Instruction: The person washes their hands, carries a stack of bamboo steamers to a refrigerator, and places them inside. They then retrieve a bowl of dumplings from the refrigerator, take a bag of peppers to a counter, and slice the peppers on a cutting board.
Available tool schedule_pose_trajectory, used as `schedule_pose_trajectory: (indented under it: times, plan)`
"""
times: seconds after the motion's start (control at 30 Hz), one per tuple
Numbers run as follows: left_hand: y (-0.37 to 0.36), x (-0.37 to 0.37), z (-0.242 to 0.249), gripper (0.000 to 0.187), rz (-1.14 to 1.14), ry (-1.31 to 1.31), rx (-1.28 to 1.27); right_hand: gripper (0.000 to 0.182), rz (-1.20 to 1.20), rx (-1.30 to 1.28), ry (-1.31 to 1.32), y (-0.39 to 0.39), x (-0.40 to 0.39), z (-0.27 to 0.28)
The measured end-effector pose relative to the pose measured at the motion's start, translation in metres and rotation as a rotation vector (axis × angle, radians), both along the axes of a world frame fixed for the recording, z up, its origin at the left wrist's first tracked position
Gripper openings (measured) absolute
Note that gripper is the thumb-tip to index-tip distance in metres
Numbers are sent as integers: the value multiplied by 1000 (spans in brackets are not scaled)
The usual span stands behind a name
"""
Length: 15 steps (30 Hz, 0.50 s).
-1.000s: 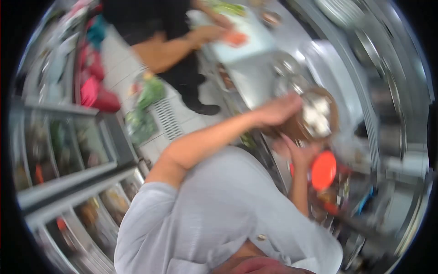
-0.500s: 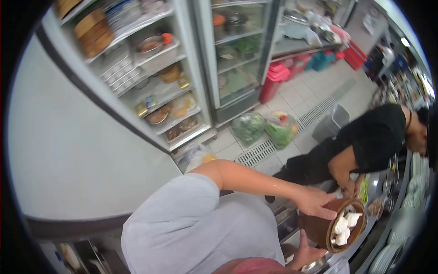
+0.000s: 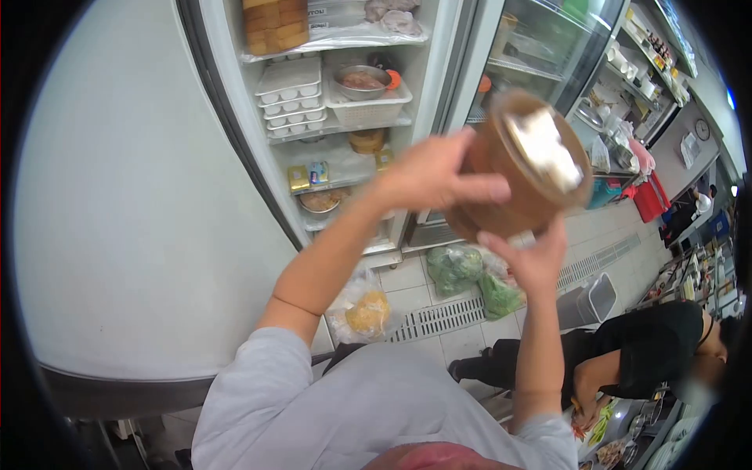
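Note:
A round brown bamboo steamer (image 3: 523,202), perhaps a stack of them, is held up in front of me, tilted and blurred by motion. White buns (image 3: 547,149) show in its top. My left hand (image 3: 439,174) grips its left side, thumb over the wall. My right hand (image 3: 533,262) supports it from below, with the thumb along the underside. Behind and left of the steamer, the shelves of a refrigerator (image 3: 337,133) stand exposed. They bear stacked white trays (image 3: 294,92), a metal bowl of food (image 3: 360,81) and more bamboo steamers (image 3: 276,25).
A large white panel (image 3: 141,196) fills the left. Bags of green vegetables (image 3: 454,270) and a bag of something yellow (image 3: 368,312) lie on the floor near a drain grate (image 3: 439,321). A co-worker in black (image 3: 650,345) bends over a counter at lower right, beside a grey bin (image 3: 591,301).
Both hands have lifted the steamer from beside the counter at lower right, up and left to in front of the refrigerators. My view has turned, putting the co-worker lower in the picture.

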State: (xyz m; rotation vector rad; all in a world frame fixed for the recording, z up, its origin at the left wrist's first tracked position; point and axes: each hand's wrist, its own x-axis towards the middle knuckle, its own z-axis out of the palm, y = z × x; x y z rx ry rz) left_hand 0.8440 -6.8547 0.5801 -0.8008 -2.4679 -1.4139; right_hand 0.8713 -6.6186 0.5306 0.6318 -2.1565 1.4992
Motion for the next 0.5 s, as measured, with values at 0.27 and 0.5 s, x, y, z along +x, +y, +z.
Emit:
schedule_pose_trajectory:
  times: [0.27, 0.5]
  plan:
    - [-120, -67, 70, 99, 392, -32, 161, 90, 330, 135, 113, -146, -184, 83]
    - [-188, -130, 94, 112, 725, 7, 153, 79, 583, 183, 185, -233, -280, 124]
